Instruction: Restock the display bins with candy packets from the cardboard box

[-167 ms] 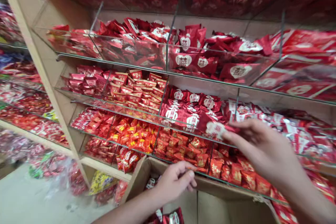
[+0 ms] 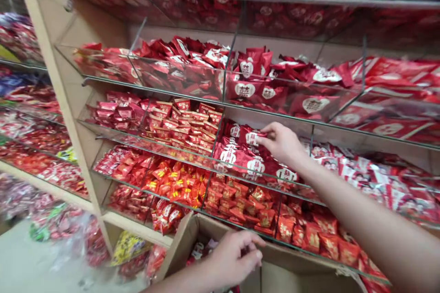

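Note:
My right hand reaches over the clear front of a shelf bin. Its thumb and fingers pinch the edge of a red candy packet with a white heart label. More such heart-label packets stand in rows in that bin, some seen through its front panel. My left hand hovers over an open cardboard box, its index finger stretched out and the other fingers loosely curled, nothing visible in it. Dark red wrapped pieces lie in the box, partly hidden by that hand.
Clear dividers split the shelves into bins of red candies. Left of the bin lie gold-edged packets; right of it, red-and-white packets. A glass shelf edge runs above my right hand. Bagged sweets sit near the floor.
My right hand has moved up, left and deeper into the bin from in front of it, where it was at a heart-label packet. My left hand has sunk slightly; the whole view has shifted.

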`<action>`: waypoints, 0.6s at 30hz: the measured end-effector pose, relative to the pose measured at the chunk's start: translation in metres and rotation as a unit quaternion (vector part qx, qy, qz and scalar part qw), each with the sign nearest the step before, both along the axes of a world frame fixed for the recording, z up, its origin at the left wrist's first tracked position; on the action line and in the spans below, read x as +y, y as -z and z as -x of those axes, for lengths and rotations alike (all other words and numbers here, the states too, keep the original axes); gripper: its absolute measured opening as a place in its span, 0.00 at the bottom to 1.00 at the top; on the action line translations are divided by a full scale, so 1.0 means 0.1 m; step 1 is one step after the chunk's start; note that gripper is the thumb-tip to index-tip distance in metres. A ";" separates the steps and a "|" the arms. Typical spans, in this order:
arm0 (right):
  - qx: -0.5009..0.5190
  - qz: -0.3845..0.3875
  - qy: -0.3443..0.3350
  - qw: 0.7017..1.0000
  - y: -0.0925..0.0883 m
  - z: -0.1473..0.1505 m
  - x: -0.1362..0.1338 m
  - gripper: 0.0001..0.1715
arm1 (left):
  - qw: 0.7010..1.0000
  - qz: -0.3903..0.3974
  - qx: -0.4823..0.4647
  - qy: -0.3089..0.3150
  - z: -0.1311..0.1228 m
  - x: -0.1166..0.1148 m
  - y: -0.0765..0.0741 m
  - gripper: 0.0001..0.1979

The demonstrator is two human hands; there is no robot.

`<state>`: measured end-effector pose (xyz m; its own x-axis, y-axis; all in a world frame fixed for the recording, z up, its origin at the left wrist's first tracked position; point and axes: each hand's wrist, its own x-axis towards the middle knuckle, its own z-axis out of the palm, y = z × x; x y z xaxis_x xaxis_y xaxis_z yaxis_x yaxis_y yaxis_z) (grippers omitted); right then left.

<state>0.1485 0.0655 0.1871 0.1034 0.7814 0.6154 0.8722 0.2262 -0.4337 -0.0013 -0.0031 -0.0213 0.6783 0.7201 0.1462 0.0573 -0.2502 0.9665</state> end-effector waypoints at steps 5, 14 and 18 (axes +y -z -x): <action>-0.066 0.087 -0.009 0.994 -0.08 0.16 0.71 0.12 | 0.985 -0.143 0.090 -0.023 0.08 0.03 0.02 0.13; -0.093 0.109 0.024 0.989 -0.05 0.30 0.85 0.09 | 0.956 -0.254 0.099 0.105 0.08 0.17 0.16 0.13; -0.027 0.156 0.039 0.987 -0.05 0.30 0.89 0.06 | 0.937 -0.278 0.142 0.158 0.03 0.18 0.22 0.13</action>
